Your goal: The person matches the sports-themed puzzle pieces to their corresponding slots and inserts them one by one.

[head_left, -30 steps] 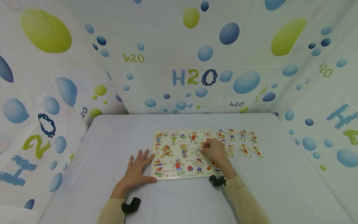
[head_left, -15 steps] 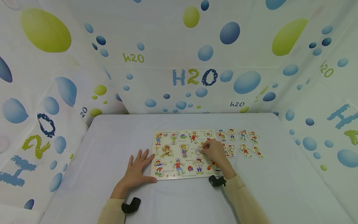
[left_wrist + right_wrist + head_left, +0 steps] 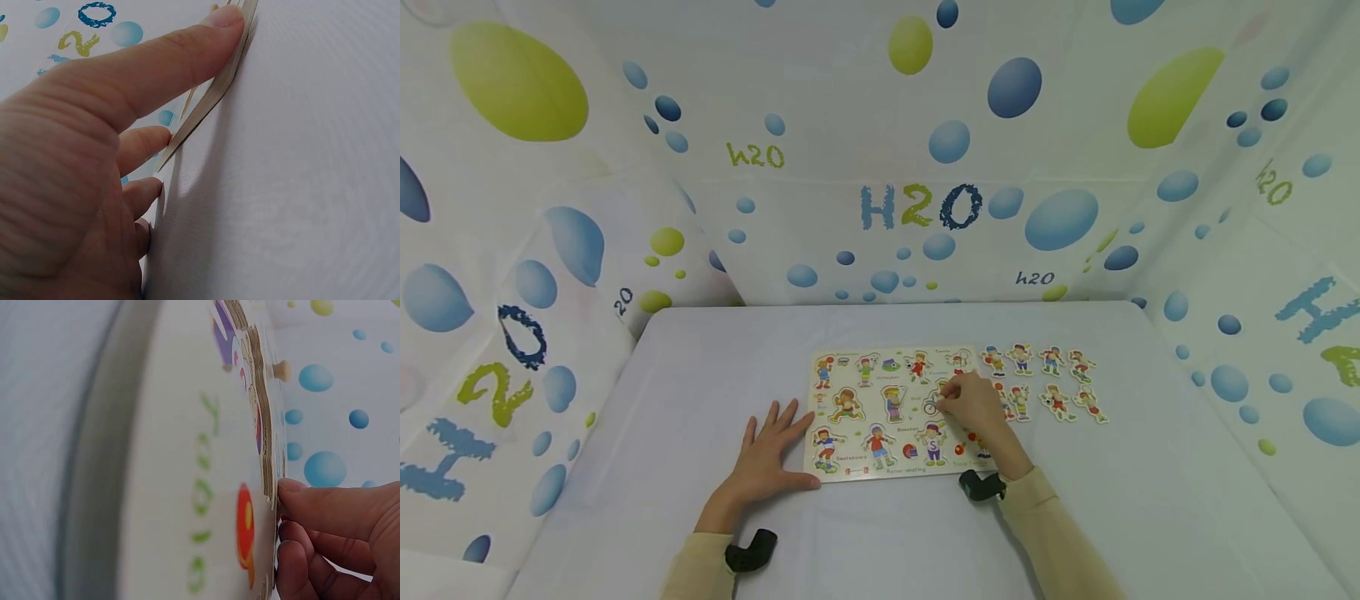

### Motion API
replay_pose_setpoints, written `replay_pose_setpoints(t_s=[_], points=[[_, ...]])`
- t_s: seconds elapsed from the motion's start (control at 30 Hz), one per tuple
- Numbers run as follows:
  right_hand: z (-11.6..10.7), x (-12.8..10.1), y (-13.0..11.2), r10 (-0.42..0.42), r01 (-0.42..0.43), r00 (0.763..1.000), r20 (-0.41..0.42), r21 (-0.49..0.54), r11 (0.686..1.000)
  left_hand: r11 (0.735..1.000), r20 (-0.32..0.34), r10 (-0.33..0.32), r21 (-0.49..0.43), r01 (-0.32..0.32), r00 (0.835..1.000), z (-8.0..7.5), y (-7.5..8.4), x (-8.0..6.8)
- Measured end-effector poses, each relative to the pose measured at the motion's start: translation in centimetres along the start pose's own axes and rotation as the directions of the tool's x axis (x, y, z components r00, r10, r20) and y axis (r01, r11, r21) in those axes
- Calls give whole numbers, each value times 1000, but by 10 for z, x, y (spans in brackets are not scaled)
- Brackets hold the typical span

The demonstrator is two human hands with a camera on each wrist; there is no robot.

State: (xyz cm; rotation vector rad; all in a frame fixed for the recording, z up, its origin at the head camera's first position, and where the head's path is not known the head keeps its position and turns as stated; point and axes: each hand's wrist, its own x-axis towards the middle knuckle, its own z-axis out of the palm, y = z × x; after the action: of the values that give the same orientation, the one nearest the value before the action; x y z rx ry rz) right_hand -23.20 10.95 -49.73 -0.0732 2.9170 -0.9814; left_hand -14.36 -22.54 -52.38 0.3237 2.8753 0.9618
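Note:
A pale wooden puzzle board point(image 3: 872, 410) printed with sports figures lies flat on the table. At its left edge my left hand point(image 3: 767, 462) is spread, palm down. The left thumb point(image 3: 187, 53) presses the near corner, and the index fingertip touches the side. My right hand point(image 3: 973, 408) reaches over the board's right part and pinches a cyclist puzzle piece point(image 3: 931, 406) at its slot. Fingers cover much of that piece. From the right wrist, the thumb point(image 3: 331, 503) and curled fingers show close against the board's face, with a wooden knob point(image 3: 283, 370) beyond.
Loose puzzle pieces, among them a soccer player point(image 3: 1057, 403), lie in two rows right of the board, the nearest partly behind the right hand. White cloth covers the table point(image 3: 700, 358). Behind it hangs a patterned curtain point(image 3: 820, 233). Each wrist wears a black camera mount point(image 3: 752, 552).

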Motion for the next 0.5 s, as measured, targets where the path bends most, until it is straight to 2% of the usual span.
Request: replay_pose_setpoints(t_s=[0.33, 0.5], points=[[1, 1, 2, -4, 4, 1000, -1, -17, 1000, 1000, -8, 6, -9, -6, 1000, 0, 0, -1], [-1, 1, 5, -17, 16, 999, 29, 36, 999, 1000, -8, 10, -6, -10, 1000, 0, -1, -1]])
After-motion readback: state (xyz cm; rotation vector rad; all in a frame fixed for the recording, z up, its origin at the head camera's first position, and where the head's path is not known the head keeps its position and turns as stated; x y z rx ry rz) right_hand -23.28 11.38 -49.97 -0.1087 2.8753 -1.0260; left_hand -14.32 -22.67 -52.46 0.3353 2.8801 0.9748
